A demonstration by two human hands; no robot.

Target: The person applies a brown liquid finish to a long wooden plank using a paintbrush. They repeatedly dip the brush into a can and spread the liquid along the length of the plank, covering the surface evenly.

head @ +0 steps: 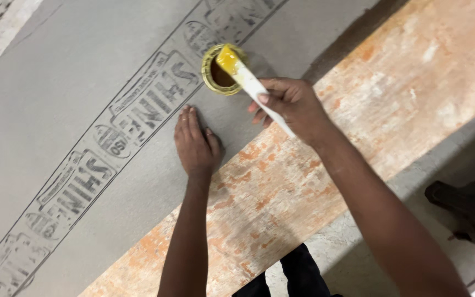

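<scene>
Worn wooden board [314,181], orange-streaked, runs diagonally. Grey printed sheet [56,110] lies on board's upper-left side. Grey concrete floor [441,159] lower right of board; dark frame [468,198] beyond.

Grey sheet [56,99] lying flat, crossed diagonally by a band of repeated dark stamped markings [111,129]; beneath it a worn board [369,110], mottled orange and whitish, running from lower left to upper right; pale concrete floor [358,242] at lower right; a dark object [468,195] at the right edge, kind not discernible.
</scene>
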